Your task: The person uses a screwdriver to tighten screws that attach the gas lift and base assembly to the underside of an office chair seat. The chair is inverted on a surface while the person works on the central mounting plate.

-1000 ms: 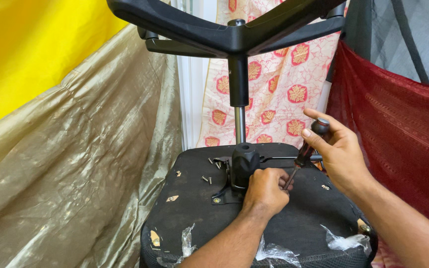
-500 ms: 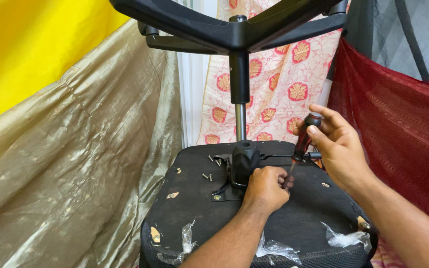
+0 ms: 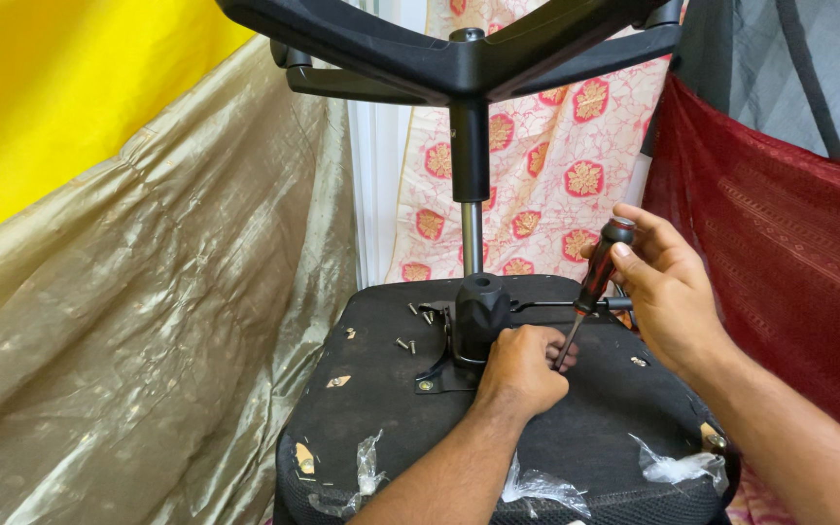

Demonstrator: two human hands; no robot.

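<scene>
— What sits in the middle of the frame?

— An upturned office chair; its black fabric seat underside (image 3: 595, 428) fills the lower centre, and a black mounting mechanism with a metal plate (image 3: 473, 326) stands on it; a chrome gas-lift column (image 3: 472, 233) rises from that to the black star-shaped plastic base (image 3: 459, 58) across the top of the frame.

— And the hands?

— The left hand (image 3: 522, 365) rests just right of the mechanism in the lower centre, fingers curled in against the plate; whether it pinches something small I cannot tell; the right hand (image 3: 668, 292), right of centre, is clenched around a screwdriver with a black and red handle (image 3: 600, 272); the tool leans, handle up to the right, its thin shaft running down to the left hand's knuckles.

— Anything loose on the seat?

— A few small silver screws (image 3: 415, 326) lie just left of the mechanism; torn scraps of clear plastic wrap (image 3: 678, 467) cling along the lower edge.

— The surroundings?

— A crinkled gold cloth (image 3: 148, 321) at left with a yellow cloth (image 3: 60, 87) above it; a flower-printed pink curtain (image 3: 556, 185) behind; a dark red cloth (image 3: 789, 253) at right.
</scene>
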